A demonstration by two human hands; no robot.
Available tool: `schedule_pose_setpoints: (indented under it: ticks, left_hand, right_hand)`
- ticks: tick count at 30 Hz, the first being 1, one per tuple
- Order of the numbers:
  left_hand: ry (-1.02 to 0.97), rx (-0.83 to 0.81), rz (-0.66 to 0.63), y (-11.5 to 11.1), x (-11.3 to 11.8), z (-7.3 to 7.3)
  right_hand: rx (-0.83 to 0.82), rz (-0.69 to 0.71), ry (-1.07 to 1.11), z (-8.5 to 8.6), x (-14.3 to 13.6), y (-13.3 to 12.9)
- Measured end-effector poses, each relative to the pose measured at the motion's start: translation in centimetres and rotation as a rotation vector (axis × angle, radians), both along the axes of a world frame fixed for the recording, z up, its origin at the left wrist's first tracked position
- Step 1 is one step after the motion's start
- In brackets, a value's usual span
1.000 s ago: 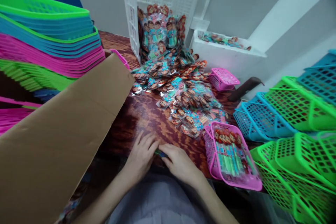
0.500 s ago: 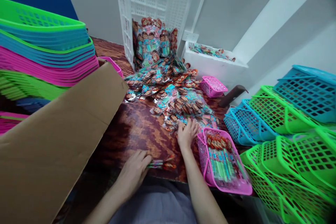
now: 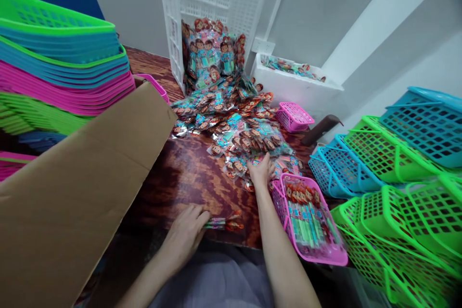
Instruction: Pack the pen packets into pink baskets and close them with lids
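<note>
My left hand rests near the table's front edge, its fingers closed round a few wrapped doll-headed items whose heads stick out to the right. At the near right end of a large pile of similar wrapped items, my right hand reaches in among the packets, thumb raised and apart; its fingertips are partly hidden. Just right of my right forearm stands a pink basket with a row of wrapped red-haired items inside.
Stacked baskets and a cardboard flap fill the left. Green baskets and blue baskets crowd the right. Behind are a white crate, a white foam box, a small pink basket and a dark upright object.
My right hand has moved slightly right and forward over the packets, and its thumb now sticks up. My left hand has kept its hold on the wrapped items with hardly any movement.
</note>
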State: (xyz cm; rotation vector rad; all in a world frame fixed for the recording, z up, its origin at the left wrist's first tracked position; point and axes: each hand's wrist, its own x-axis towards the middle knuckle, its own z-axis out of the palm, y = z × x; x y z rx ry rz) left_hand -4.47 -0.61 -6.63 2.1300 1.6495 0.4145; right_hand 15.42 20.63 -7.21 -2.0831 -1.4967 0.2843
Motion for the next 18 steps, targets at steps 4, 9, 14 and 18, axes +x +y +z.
schedule_pose_setpoints:
  ticks: [4, 9, 14, 18]
  left_hand:
    - [0.02, -0.042, -0.007, 0.6, 0.1, 0.5]
    - [0.048, -0.06, -0.01, 0.7, 0.3, 0.6]
    - [0.006, -0.026, -0.026, 0.0, -0.3, 0.8]
    - [-0.033, 0.021, -0.023, -0.6, -0.9, 1.1]
  right_hand:
    - [-0.064, 0.124, -0.042, 0.0, -0.1, -0.8]
    - [-0.1, 0.33, -0.047, -0.1, -2.0, -3.0]
    - [-0.076, 0.751, -0.172, -0.2, -2.5, -5.5]
    - [-0.055, 0.588, -0.252, -0.2, -2.0, -6.2]
